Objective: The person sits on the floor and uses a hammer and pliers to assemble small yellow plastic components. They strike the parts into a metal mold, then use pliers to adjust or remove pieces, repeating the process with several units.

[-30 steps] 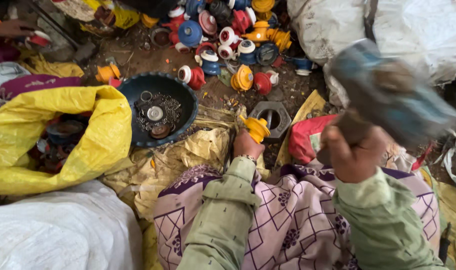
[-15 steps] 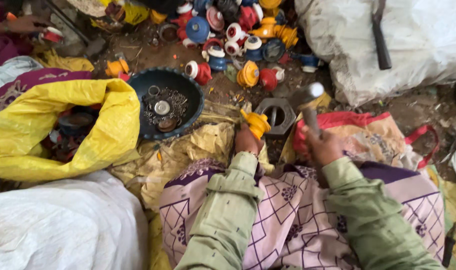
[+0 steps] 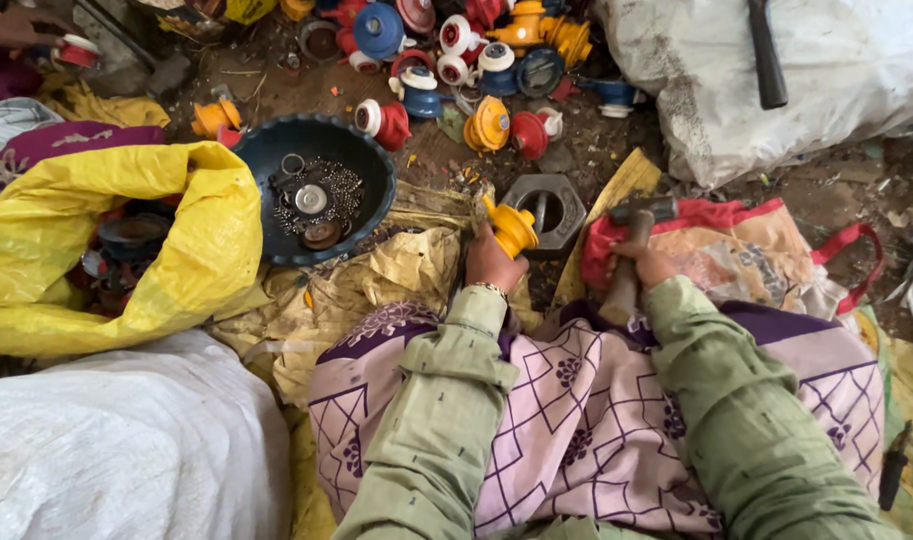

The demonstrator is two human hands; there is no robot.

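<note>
My left hand [image 3: 491, 262] grips a yellow round valve-like part [image 3: 512, 226], holding it at the left edge of a grey hexagonal metal block [image 3: 545, 208] on the ground. My right hand [image 3: 645, 263] is closed around the wooden handle of a hammer [image 3: 629, 255], whose dark head [image 3: 645, 208] rests low just right of the block. Both arms wear pale green sleeves over a purple patterned cloth on my lap.
A dark round bowl [image 3: 277, 160] holds small metal rings and discs. A yellow sack [image 3: 192, 230] of dark parts lies at left. Several red, blue and yellow parts [image 3: 457, 60] are piled ahead. White sacks [image 3: 837, 70] lie at right, with a red-handled bag [image 3: 767, 255] nearer.
The hammer, raised high and blurred a second ago, has come down beside the block. My left hand has kept the yellow part at the block.
</note>
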